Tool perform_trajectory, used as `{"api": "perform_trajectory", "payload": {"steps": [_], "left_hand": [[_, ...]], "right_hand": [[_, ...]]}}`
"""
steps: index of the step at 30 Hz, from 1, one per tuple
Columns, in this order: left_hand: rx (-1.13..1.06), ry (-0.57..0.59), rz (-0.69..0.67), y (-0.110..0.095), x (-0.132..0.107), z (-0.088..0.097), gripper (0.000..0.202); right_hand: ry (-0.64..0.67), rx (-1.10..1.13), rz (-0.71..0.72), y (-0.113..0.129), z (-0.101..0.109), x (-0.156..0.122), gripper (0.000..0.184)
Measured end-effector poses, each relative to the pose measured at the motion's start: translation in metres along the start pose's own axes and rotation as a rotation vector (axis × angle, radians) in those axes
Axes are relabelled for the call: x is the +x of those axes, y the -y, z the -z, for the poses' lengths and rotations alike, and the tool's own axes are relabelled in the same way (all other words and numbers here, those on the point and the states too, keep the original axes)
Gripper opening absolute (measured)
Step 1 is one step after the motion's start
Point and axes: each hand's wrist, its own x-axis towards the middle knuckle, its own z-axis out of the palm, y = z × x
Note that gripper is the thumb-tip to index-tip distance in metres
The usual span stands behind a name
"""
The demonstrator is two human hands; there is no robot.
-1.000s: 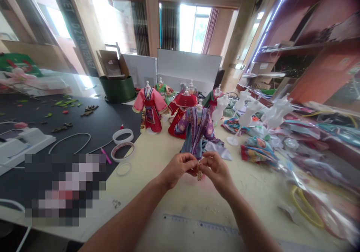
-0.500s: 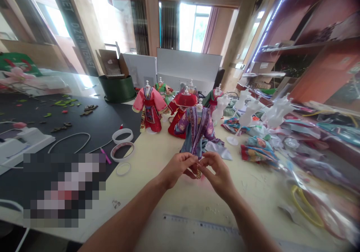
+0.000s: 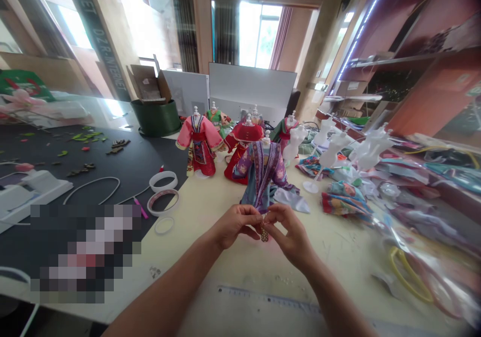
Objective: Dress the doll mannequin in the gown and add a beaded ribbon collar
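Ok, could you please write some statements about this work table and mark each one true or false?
The small gold ornament hangs between the left hand and the right hand. True.
The purple doll costume stands just beyond the hands. True.
The pink doll costume stands on the black mat. False: it stands on the cream table, beside the mat.
The ruler lies beyond the costumes. False: it lies nearer the person than the hands.
Clear mannequins without clothes stand right of the costumes. True.

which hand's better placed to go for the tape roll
Probably the left hand. It's on the same side as the tape roll and nearer to it, with bare table between them. The right hand is farther off, beyond the gold charm both hands pinch.
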Motion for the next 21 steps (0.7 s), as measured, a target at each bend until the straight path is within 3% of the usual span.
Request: {"api": "perform_trajectory", "payload": {"steps": [4,10,21], "left_hand": [[0.008,0.008,0.014,-0.0005,-0.0002,0.0009,0.023],[0.064,-0.103,-0.046,0.0007,0.0001,-0.002,0.02],[-0.004,0.067,0.044,0.0018,0.0014,0.0066,0.023]], "right_hand": [[0.01,-0.007,-0.004,-0.0003,0.0011,-0.0004,0.026],[-0.007,-0.089,-0.019,-0.0056,-0.0005,-0.0017,0.026],[0.081,0.039,-0.066,0.0027,0.0035,-0.0002,0.025]]}}
